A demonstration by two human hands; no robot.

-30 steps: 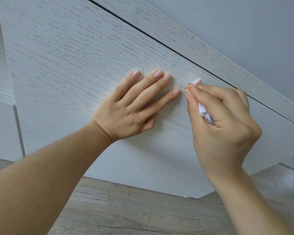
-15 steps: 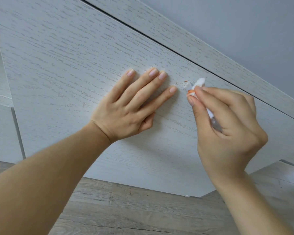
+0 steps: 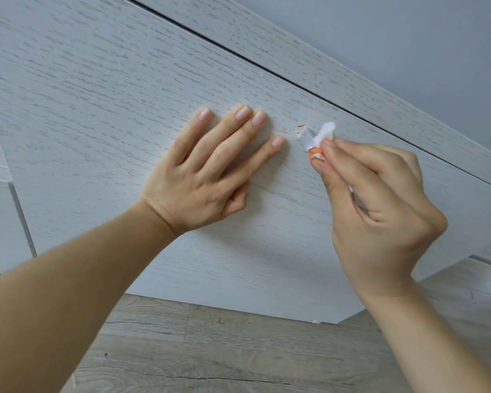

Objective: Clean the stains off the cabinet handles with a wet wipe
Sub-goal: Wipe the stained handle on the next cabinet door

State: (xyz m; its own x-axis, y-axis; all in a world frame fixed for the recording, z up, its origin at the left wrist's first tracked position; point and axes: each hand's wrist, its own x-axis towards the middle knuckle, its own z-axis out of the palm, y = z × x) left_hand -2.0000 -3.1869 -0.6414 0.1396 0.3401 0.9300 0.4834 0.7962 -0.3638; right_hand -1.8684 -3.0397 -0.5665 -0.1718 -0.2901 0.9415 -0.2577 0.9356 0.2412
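On the pale wood-grain cabinet front my left hand lies flat while my right hand pinches the orange-smeared wet wipe, mid-scrub; next, rub the specks at its ten o'clock, perhaps by a small handle.

Two hands: the left hand; the right hand; one wipe, white with an orange smear; one panel of pale wood grain; a few orange specks on it, too small to count exactly; one plank floor.
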